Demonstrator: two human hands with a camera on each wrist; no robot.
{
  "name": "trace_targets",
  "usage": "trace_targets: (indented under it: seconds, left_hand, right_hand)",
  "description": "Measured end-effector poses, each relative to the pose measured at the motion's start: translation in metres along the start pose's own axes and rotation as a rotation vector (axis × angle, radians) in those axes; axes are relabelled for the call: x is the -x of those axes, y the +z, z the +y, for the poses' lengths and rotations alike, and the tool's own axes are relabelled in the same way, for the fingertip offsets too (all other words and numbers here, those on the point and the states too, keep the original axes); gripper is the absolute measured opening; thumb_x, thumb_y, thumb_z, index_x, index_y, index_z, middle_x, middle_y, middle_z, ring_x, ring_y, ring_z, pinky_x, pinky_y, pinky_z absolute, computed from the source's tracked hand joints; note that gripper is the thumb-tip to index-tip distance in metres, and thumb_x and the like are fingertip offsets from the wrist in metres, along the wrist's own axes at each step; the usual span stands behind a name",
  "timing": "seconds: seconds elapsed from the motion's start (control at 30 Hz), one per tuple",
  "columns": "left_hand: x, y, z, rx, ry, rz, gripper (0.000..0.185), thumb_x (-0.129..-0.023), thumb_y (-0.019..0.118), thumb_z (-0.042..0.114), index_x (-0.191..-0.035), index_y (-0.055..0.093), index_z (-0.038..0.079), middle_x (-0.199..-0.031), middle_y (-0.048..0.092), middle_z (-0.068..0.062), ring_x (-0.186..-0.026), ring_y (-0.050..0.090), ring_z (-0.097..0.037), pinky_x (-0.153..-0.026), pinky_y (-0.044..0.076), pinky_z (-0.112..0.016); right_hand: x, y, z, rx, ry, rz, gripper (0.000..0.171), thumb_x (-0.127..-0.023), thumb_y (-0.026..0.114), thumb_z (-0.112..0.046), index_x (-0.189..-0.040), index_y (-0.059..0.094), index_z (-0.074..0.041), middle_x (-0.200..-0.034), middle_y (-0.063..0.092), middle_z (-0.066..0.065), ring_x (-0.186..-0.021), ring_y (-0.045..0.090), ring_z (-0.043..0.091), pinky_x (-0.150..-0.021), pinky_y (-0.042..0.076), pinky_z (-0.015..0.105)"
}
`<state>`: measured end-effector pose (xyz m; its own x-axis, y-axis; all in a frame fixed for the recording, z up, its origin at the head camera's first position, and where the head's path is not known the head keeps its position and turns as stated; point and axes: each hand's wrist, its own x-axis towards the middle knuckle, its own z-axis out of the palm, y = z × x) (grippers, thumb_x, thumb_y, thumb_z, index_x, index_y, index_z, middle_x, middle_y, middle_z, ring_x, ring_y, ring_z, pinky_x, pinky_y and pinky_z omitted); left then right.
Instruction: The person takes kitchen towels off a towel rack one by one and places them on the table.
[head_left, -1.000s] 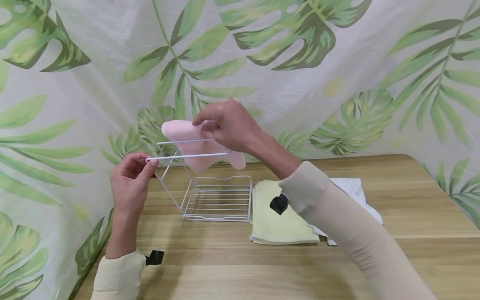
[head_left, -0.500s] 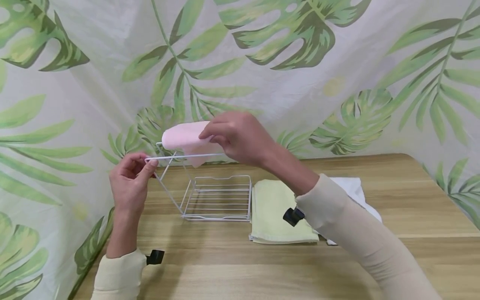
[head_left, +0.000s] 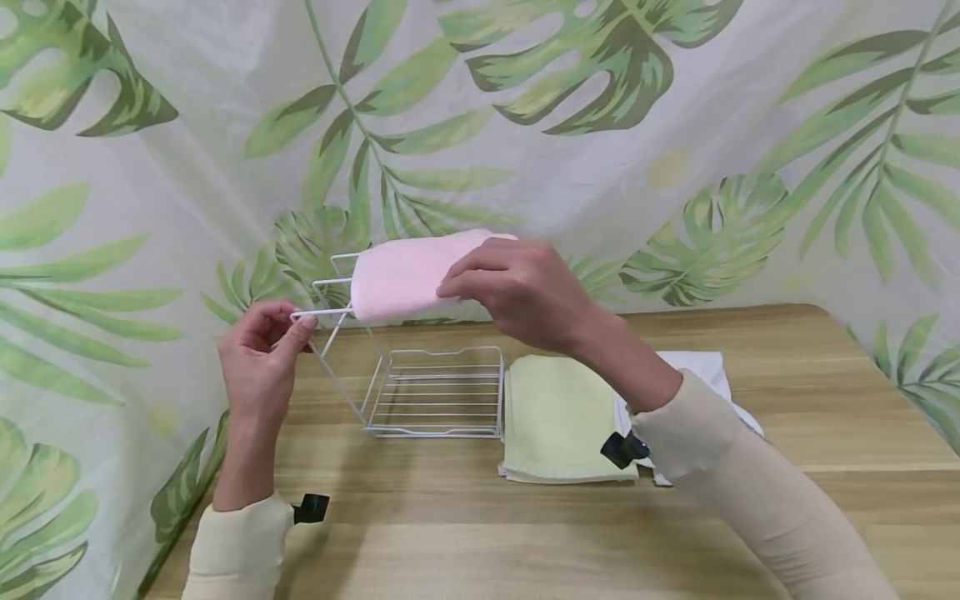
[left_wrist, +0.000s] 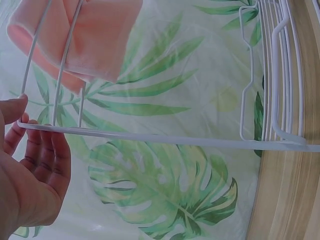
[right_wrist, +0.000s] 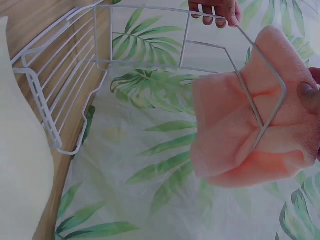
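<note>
R hand (head_left: 525, 296) has pulled pink cloth (head_left: 408, 273) flat over wire rack (head_left: 435, 392) top bars, fingers pinching it; L hand (head_left: 258, 358) fingers pinch rack's corner, so draping's nearly done

- A pale fabric backdrop (head_left: 600, 192) printed with large green tropical leaves hangs behind and wraps round both sides.
- The wooden surface (head_left: 825, 400) has a light grain with a rounded far right corner.
- Light is soft and even, with faint shadows on the wood.
- The cloth shows gentle creases.
</note>
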<state>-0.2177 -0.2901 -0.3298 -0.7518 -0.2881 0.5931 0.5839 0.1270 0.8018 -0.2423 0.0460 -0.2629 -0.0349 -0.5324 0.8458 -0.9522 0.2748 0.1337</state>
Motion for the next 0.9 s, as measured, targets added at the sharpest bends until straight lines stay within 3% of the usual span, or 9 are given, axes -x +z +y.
trace_targets:
  seconds: [0.13, 0.4, 0.57, 0.9]
  left_hand:
    - [0.000, -0.001, 0.000, -0.002, -0.008, -0.002, 0.011, -0.091, 0.080, -0.006, -0.098, 0.071, -0.008, -0.078, 0.072, -0.001, -0.063, 0.062, -0.011, -0.058, 0.059, -0.017]
    - [-0.001, -0.001, 0.001, 0.013, -0.005, -0.011, 0.012, -0.091, 0.079, -0.007, -0.098, 0.070, -0.010, -0.078, 0.072, -0.002, -0.063, 0.063, -0.011, -0.059, 0.059, -0.017]
    - [-0.001, -0.001, 0.001, 0.016, -0.006, -0.014, 0.012, -0.091, 0.079, -0.007, -0.097, 0.070, -0.010, -0.078, 0.072, -0.002, -0.063, 0.064, -0.012, -0.059, 0.060, -0.018]
    - [-0.001, -0.001, 0.000, 0.031, 0.003, -0.019, 0.012, -0.091, 0.079, -0.007, -0.097, 0.070, -0.011, -0.078, 0.072, -0.002, -0.063, 0.064, -0.012, -0.058, 0.060, -0.018]
  right_hand:
    - [0.009, -0.005, 0.001, -0.034, -0.016, 0.042, 0.030, -0.094, 0.067, 0.013, -0.096, 0.083, -0.011, -0.096, 0.082, 0.002, -0.092, 0.079, 0.017, -0.082, 0.066, 0.035]
    - [0.023, -0.013, 0.002, -0.149, 0.010, 0.082, 0.022, -0.091, 0.077, 0.010, -0.098, 0.082, -0.010, -0.097, 0.081, 0.004, -0.090, 0.078, 0.019, -0.074, 0.061, 0.031]
    - [0.027, -0.014, 0.003, -0.209, 0.038, 0.080, 0.022, -0.088, 0.080, 0.009, -0.100, 0.082, -0.008, -0.098, 0.081, 0.006, -0.091, 0.078, 0.020, -0.073, 0.059, 0.030]
    - [0.028, -0.015, 0.002, -0.225, 0.030, 0.047, 0.022, -0.087, 0.083, 0.007, -0.102, 0.082, -0.009, -0.099, 0.081, 0.006, -0.094, 0.078, 0.018, -0.076, 0.061, 0.030]
